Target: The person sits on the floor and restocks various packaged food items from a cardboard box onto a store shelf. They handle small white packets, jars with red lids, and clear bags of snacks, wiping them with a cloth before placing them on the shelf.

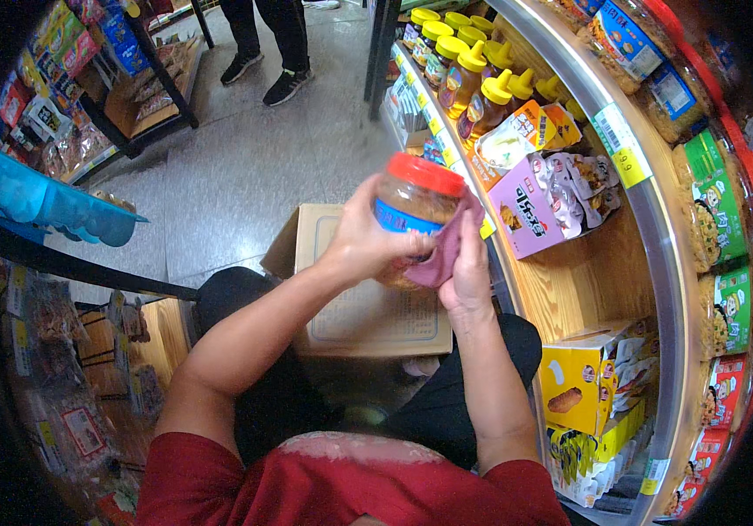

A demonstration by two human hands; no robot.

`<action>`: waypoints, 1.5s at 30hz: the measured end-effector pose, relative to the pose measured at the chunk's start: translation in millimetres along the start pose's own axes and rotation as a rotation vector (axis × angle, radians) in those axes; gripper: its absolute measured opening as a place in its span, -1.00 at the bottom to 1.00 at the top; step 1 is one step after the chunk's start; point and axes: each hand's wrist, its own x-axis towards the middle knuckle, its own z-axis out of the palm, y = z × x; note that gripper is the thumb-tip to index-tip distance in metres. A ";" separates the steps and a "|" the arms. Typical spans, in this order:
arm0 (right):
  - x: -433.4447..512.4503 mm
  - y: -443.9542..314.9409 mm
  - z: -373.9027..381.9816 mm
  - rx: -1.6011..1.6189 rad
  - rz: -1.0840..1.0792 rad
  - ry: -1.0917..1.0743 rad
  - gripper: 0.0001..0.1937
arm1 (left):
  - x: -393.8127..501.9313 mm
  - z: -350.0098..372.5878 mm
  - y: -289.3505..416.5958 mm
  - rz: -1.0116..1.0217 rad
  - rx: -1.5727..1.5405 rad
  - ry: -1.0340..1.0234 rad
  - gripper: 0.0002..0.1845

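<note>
My left hand [370, 233] grips a clear plastic jar [409, 197] with a red screw lid and a blue label that bears writing. The jar is tilted, and light brown food shows through its wall. Against the jar's right side, my right hand [468, 269] presses a mauve cloth [445, 246], which partly covers the label and lower wall. Both hands are above a closed cardboard box [376, 322] between my knees. My fingers and the cloth hide part of the jar's underside.
On the right, a wooden shelf [560, 283] holds yellow-capped honey bottles [481, 98], a purple carton [517, 207] of pouches and a yellow carton [573, 384]. More labelled jars [718, 197] line the shelf above. Bagged snacks [54, 302] hang at left. Another person's legs [268, 33] stand in the aisle.
</note>
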 end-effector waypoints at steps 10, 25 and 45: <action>-3.7 7.0 1.2 0.087 0.115 -0.016 -0.48 | 6.8 -4.5 -13.3 -0.065 -0.099 0.241 -0.49; -12.2 1.9 6.8 0.279 0.208 -0.057 -0.42 | 7.0 -13.0 -12.2 -0.231 -0.627 0.069 -0.60; -2.6 2.8 -3.3 0.012 -0.007 -0.075 -0.46 | -9.8 0.1 -20.7 0.024 -0.197 0.037 -0.28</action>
